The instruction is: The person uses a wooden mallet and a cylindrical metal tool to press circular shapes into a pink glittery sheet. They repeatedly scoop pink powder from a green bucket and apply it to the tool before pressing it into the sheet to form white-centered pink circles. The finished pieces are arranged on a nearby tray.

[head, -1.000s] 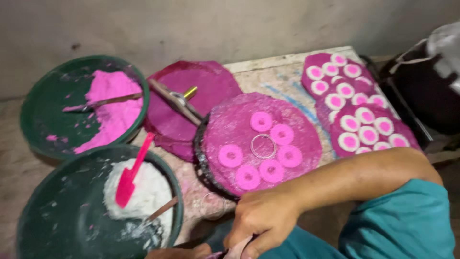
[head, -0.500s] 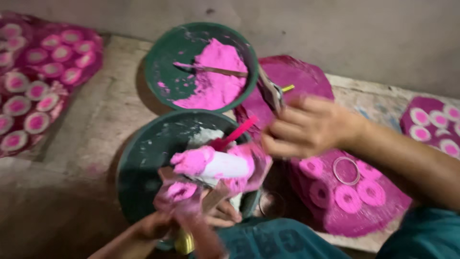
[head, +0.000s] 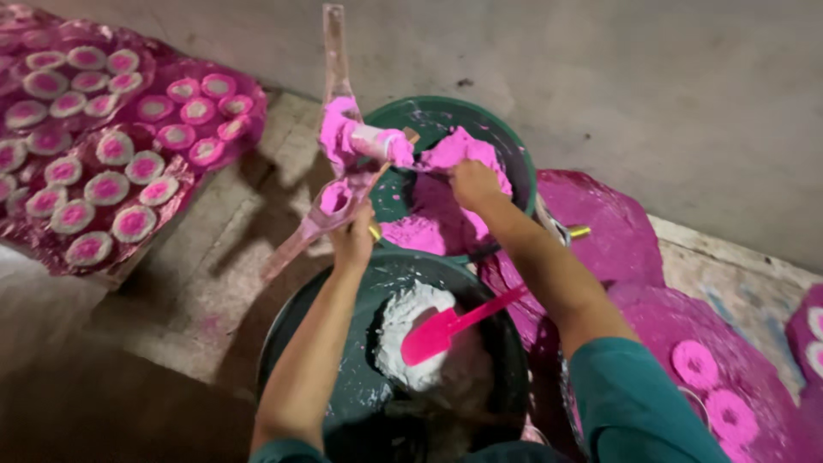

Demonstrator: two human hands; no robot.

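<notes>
Nearest the camera, a dark green basin [head: 343, 403] holds white powder [head: 407, 330] with a pink spatula [head: 441, 330] lying in it. On the left, foil trays [head: 184, 184] carry rows of pink-and-white discs [head: 107, 187]. On the right, a pink-dusted round tray [head: 651, 330] bears pink rings [head: 696, 362]; behind it lies a pink-stained sheet [head: 604, 227], against a grey wall [head: 643, 77]

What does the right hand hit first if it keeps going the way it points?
The right hand points into the far green basin and already rests on the pink powder heap. Straight on, it likely meets more powder, then the pink-caked tool; depth is unclear.
</notes>
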